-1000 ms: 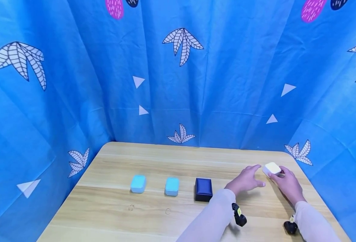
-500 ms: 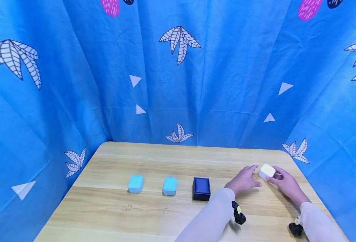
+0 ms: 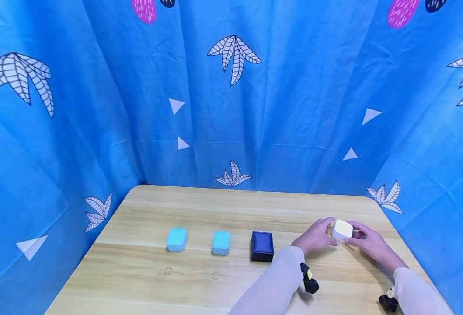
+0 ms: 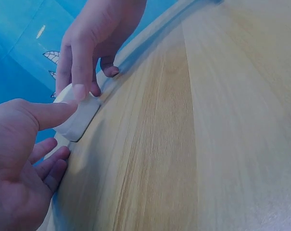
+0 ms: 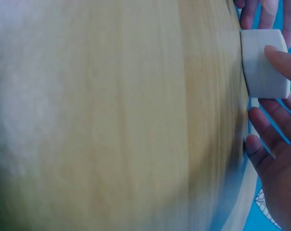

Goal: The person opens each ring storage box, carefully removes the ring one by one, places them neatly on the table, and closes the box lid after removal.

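Observation:
A small white ring box (image 3: pixel 342 230) with rounded corners and a pale cream top is at the right of the table. My right hand (image 3: pixel 370 245) holds it from the right, the thumb on its near side in the right wrist view. On the box's left is my left hand (image 3: pixel 314 238), fingers and thumb spread toward it. In the left wrist view the left thumb (image 4: pixel 54 114) overlaps the box (image 4: pixel 80 120), while the other fingers lie apart from it. Whether the box rests on the table or is slightly raised, I cannot tell.
A dark blue box (image 3: pixel 262 246) stands left of my left hand. Further left are two light-blue boxes, one nearer (image 3: pixel 221 243) and one farther left (image 3: pixel 176 239). Two thin rings, a left one (image 3: pixel 168 271) and a right one (image 3: pixel 215 275), lie on the wooden table (image 3: pixel 137 280). Blue curtain (image 3: pixel 294 109) surrounds it.
The white ring box has moved left and toward me in my right hand, closing the gap to my left hand. The left hand has barely moved. The view has shifted slightly.

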Demonstrator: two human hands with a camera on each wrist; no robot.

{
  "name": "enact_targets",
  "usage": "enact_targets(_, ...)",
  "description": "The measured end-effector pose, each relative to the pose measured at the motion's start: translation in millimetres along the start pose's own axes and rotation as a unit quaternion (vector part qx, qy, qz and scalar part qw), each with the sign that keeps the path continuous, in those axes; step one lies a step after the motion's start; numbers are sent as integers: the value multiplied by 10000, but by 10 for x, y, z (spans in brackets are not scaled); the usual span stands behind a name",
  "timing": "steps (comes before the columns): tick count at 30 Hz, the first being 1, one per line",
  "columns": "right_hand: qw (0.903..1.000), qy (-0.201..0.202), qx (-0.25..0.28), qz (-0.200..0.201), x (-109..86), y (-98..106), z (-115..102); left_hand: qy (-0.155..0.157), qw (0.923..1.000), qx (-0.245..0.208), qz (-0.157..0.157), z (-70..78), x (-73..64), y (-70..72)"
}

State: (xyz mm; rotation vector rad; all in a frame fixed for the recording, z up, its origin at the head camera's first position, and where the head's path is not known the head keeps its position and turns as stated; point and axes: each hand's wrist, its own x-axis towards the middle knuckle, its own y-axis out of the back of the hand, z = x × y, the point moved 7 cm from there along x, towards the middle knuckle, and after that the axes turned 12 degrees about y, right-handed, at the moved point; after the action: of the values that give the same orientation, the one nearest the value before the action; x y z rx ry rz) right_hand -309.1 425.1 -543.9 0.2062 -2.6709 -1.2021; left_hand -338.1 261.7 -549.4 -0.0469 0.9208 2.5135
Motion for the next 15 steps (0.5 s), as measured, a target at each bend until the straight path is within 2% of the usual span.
enact_targets(7,9994,187,284,-90,-14,-39,-47,-167,9987,-463,-138,-39,19,-7)
enact_targets(15,9972,338,640,-172,-51,-71,-165,-292,9981,-545,-54,-104,3,-4)
